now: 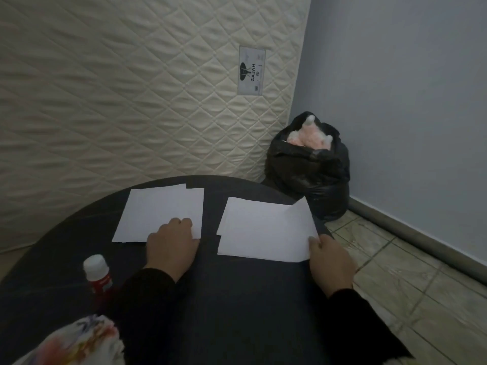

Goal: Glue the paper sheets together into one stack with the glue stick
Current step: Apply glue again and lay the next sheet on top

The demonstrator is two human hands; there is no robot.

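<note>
Two groups of white paper sheets lie on a dark round table (237, 299). The left stack (158, 209) has my left hand (172, 243) resting on its near right corner, fingers curled down on the paper. The right stack (263, 227) has its top sheet lifted at the right edge, and my right hand (330, 262) pinches that sheet's near right corner. A glue stick (98, 273) with a white cap and red body stands upright on the table to the left of my left forearm, apart from both hands.
A quilted cream mattress (131, 88) leans upright behind the table. A black plastic bag (311, 175) with something pink inside sits on the tiled floor at the right, by the blue wall. Patterned cloth (76, 341) shows at the bottom left.
</note>
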